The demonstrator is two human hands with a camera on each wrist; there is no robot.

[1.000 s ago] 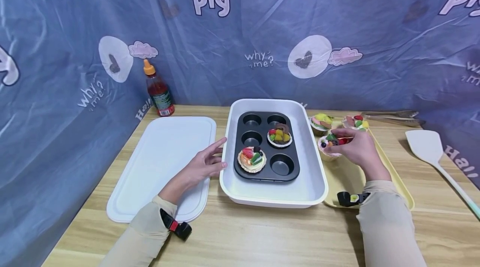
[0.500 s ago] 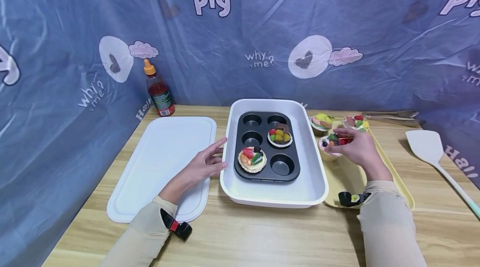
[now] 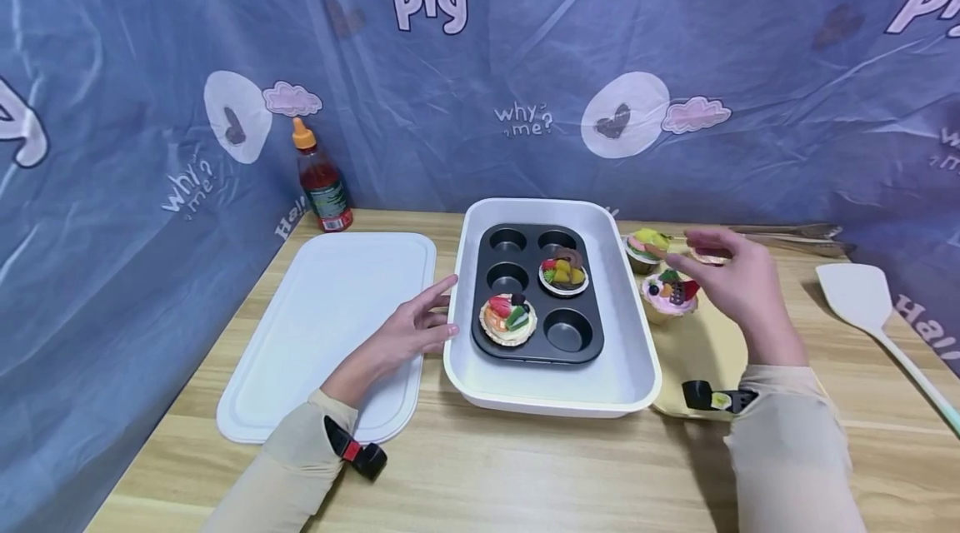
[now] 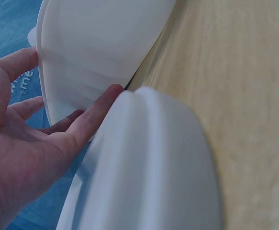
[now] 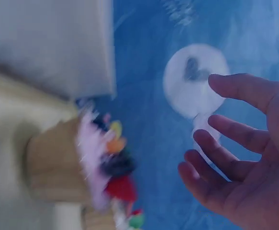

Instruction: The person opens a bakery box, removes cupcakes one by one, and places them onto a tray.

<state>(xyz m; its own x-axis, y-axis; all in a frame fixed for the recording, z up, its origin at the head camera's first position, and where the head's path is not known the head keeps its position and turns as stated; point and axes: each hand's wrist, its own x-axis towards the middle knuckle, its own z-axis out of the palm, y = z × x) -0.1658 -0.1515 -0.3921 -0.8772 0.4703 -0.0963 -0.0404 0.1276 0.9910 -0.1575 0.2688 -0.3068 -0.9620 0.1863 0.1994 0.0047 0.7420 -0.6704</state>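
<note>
My right hand (image 3: 738,283) hovers over the cupcakes with loosely bent fingers, holding nothing. Just below it sits a pink-frosted cupcake (image 3: 670,296) topped with fruit, apart from the fingers in the right wrist view. Behind that stands a cupcake with yellow topping (image 3: 647,243); another cupcake (image 3: 708,256) is mostly hidden by the hand. My left hand (image 3: 397,337) touches the left side of a deep white pan (image 3: 525,387) with extended fingers. Inside the pan lies a dark muffin tin (image 3: 534,352), holding a strawberry-topped tart (image 3: 507,319) and a tart with chocolate and yellow fruit (image 3: 564,275).
The cupcakes stand on a yellow tray (image 3: 697,362) right of the pan. A flat white tray (image 3: 322,333) lies at left, a sauce bottle (image 3: 324,187) behind it. On the right are a white spatula (image 3: 858,296) and metal tongs (image 3: 806,243). Patterned cloth hangs behind.
My right hand has lifted off the pink-frosted cupcake and moved up and slightly right, its fingers coming away. The cupcake stays standing on the yellow tray. My left hand keeps its place.
</note>
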